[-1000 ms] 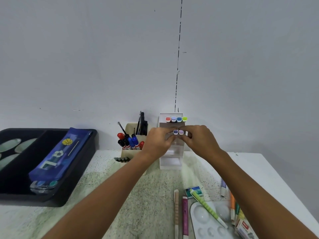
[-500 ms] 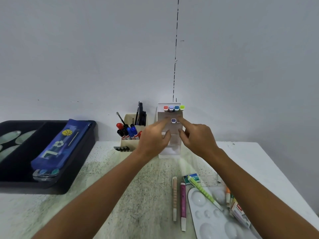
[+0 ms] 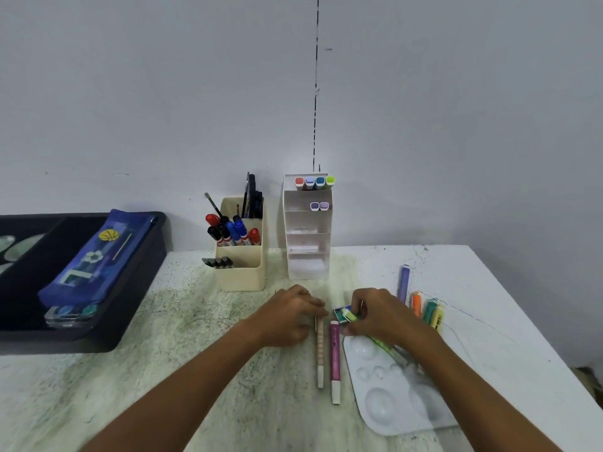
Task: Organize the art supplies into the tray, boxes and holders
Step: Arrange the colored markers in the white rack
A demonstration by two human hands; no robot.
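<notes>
On the counter [image 3: 195,370] before me, the tray [image 3: 124,321] sits far left with a pouch [image 3: 94,259] in it. The pen holder [image 3: 241,256] stands left of the shelf rack [image 3: 306,243], both at the wall. Two pens [image 3: 328,353] lie between my hands, the palette [image 3: 401,396] right of them.

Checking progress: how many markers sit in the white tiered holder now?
6: four in the white tiered holder's top row, two purple-capped in the second row, on its right. Lower shelves look empty.
</notes>
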